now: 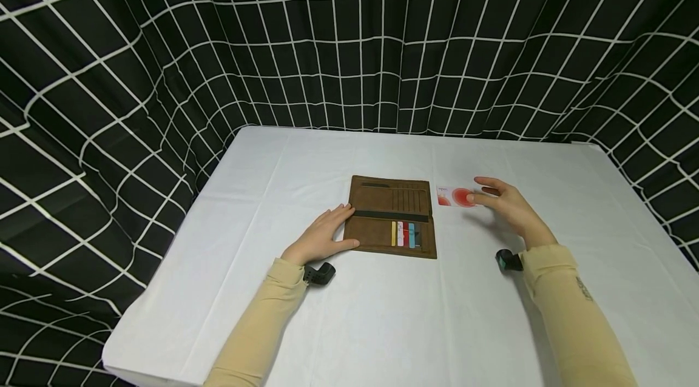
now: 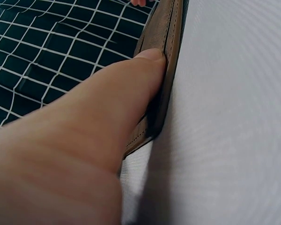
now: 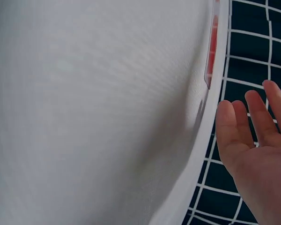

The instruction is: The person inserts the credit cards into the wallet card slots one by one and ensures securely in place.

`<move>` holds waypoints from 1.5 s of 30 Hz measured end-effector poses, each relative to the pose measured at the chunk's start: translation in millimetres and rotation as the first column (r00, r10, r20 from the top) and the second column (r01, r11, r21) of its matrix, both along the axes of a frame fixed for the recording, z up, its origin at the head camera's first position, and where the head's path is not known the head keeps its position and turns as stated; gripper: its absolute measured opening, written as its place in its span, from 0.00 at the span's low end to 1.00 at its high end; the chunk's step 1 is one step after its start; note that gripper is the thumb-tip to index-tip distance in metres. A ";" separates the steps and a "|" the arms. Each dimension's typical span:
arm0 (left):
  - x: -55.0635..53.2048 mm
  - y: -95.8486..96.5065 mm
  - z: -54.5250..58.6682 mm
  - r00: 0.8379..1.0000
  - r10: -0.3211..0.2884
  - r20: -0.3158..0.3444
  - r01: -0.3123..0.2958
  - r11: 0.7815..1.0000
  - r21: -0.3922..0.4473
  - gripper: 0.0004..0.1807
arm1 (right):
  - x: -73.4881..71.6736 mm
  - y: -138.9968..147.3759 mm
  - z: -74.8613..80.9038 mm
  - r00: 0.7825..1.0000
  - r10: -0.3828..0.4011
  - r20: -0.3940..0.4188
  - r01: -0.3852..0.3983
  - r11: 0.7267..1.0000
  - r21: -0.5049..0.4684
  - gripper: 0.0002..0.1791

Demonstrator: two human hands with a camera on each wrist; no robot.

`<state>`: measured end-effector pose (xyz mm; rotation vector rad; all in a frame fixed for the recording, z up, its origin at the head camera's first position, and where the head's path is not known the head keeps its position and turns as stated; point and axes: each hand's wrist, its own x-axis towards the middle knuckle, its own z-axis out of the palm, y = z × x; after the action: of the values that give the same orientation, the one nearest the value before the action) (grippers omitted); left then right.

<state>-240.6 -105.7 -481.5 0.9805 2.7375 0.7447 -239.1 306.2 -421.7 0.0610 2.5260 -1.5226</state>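
Note:
A brown bifold wallet [image 1: 371, 198] lies spread flat on the white-covered table, several coloured cards [image 1: 405, 234] tucked in the slots of its lower half. At its left edge rests my left hand [image 1: 321, 236], fingers extended; the left wrist view has the thumb [image 2: 147, 61] pressing on the stitched border. To the right of the wallet a white and red card [image 1: 463, 196] lies flat on the cloth. Over the card's right end is my right hand [image 1: 510, 208], its fingers spread apart. In the right wrist view the fingertips appear apart from the card [image 3: 212, 51], with nothing between them.
The white tablecloth [image 1: 382, 326] extends around the wallet to the table's edges. A black curtain with white grid lines [image 1: 360, 41] hangs behind and at both sides. Each wrist carries a small black camera, one at the left cuff [image 1: 321, 274], one at the right [image 1: 508, 260].

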 end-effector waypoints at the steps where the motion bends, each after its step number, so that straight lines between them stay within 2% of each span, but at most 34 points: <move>1: 0.1 0.0 -0.2 1.000 0.001 0.000 -0.001 1.000 0.001 0.45 | -0.8 0.5 -0.3 1.000 0.004 0.006 -0.004 1.000 0.019 0.45; 6: 0.0 -0.3 -1.5 1.000 0.002 0.004 -0.002 1.000 -0.004 0.45 | -4.6 1.5 -2.2 0.997 0.038 0.066 -0.043 0.997 0.069 0.46; 15: -0.5 0.2 -0.9 1.000 0.004 0.000 -0.004 1.000 -0.010 0.45 | -8.3 2.3 -5.6 0.987 0.104 0.119 -0.114 0.990 0.079 0.47; 24: 0.3 0.3 0.1 1.000 0.004 -0.002 -0.004 1.000 -0.007 0.44 | -11.8 4.0 -9.7 0.988 0.097 0.118 -0.108 0.990 0.091 0.47; 31: 0.2 0.4 0.6 1.000 -0.005 -0.006 0.005 1.000 0.005 0.44 | -14.5 1.9 -11.0 0.992 0.105 0.065 -0.114 0.982 0.149 0.44; 39: 0.3 0.7 0.9 1.000 -0.007 -0.012 0.007 1.000 0.013 0.44 | -24.6 1.3 -17.2 0.996 0.032 0.086 -0.050 0.976 0.214 0.39; 45: 0.7 0.4 2.7 1.000 -0.009 -0.001 0.009 1.000 0.008 0.44 | -25.9 -0.7 -17.1 0.995 -0.016 0.102 -0.009 0.970 0.244 0.36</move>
<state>-239.9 -105.3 -478.7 0.9947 2.7306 0.7552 -264.9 305.5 -438.8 0.1743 2.6155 -1.1684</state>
